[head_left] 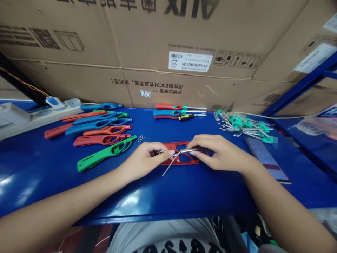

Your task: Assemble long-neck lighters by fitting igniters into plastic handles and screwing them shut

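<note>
My left hand (151, 158) is closed, with thin white wires (174, 154) pinched between thumb and finger. A longer pale strand hangs down from there towards the table. My right hand (218, 151) is closed on a slim silver metal piece (186, 150) that points left and meets the wires. Its other end is hidden in my fingers, so I cannot tell its exact kind. Under both hands lie open red plastic lighter shell halves (188, 162), partly covered by them. Several small screws (141, 138) lie beyond my left hand.
Blue, red and green lighter shells (105, 153) lie at left near a power strip (47, 114). Lighters with metal tubes (167, 113) and a yellow-black screwdriver (186, 117) lie at the back. At right are teal-and-metal lighter inserts (240, 123) and a phone (265, 160). A cardboard box (147, 45) stands behind.
</note>
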{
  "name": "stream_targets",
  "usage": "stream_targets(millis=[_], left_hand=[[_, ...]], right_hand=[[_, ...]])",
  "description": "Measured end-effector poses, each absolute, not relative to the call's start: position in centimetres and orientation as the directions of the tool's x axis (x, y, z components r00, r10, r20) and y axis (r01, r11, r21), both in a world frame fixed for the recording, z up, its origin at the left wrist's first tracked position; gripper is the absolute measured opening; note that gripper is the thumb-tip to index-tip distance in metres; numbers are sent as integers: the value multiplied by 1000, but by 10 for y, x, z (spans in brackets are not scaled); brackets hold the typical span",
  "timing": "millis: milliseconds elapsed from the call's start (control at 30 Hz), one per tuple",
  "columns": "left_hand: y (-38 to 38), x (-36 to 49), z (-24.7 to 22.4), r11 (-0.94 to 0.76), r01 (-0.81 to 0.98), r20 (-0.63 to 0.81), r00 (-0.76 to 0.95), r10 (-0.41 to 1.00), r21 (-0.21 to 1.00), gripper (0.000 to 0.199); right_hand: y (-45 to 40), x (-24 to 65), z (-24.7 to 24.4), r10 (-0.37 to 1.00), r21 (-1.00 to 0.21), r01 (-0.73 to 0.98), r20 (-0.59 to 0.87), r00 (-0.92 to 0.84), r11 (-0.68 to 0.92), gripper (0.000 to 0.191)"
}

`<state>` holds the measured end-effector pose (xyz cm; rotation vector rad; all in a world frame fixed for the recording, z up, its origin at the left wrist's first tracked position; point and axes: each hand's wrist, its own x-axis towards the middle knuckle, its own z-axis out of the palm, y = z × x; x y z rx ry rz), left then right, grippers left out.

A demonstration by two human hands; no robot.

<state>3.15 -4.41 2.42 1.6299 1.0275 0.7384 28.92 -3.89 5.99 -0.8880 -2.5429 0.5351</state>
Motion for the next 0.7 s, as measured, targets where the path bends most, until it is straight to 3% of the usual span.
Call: stream_targets(millis=[333,467,567,700], left_hand=[[-44,33,26,-41,224,-59,423,904,974,24],[-44,31,21,-5,126,-45,396,917,992,38],[-44,29,15,-100,152,34,390,920,983,41],[-45,28,14,-313,340,168,395,903,887,36]], right_hand=[[-38,291,61,686,-418,588,130,-716,693,23],[-37,295,62,705,-394,617,127,-698,682,25],[-35,297,62,725,-384,641,126,-677,665,28],[-34,299,62,742,-373,670,83,-665,642,32]])
